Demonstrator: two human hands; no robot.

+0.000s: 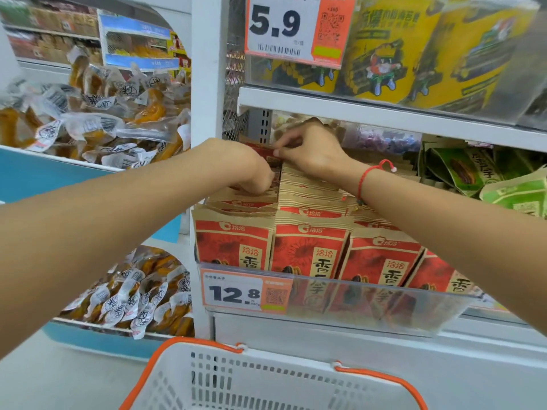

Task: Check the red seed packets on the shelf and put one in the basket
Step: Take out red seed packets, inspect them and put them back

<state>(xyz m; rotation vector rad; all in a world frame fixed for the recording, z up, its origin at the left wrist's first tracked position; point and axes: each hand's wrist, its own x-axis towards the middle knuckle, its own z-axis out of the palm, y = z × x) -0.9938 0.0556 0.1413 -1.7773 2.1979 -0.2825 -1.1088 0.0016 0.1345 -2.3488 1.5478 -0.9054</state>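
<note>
Red seed packets (307,253) with brown paper tops stand in several rows on the middle shelf, behind a clear plastic front lip. My left hand (251,170) reaches deep into the left row, its fingers curled down among the packet tops. My right hand (307,152) is further back over the second row and pinches the top edge of a red packet (266,155) near the rear. A red string bracelet sits on my right wrist. The white basket (266,380) with orange handles is below, at the bottom of the view, and no packet shows in it.
A price tag reading 12.8 (236,292) hangs on the shelf lip. Yellow tubs (414,48) fill the shelf above; green packets (473,173) lie to the right. Bins of clear-wrapped snacks (88,113) sit left of the white upright post (207,84).
</note>
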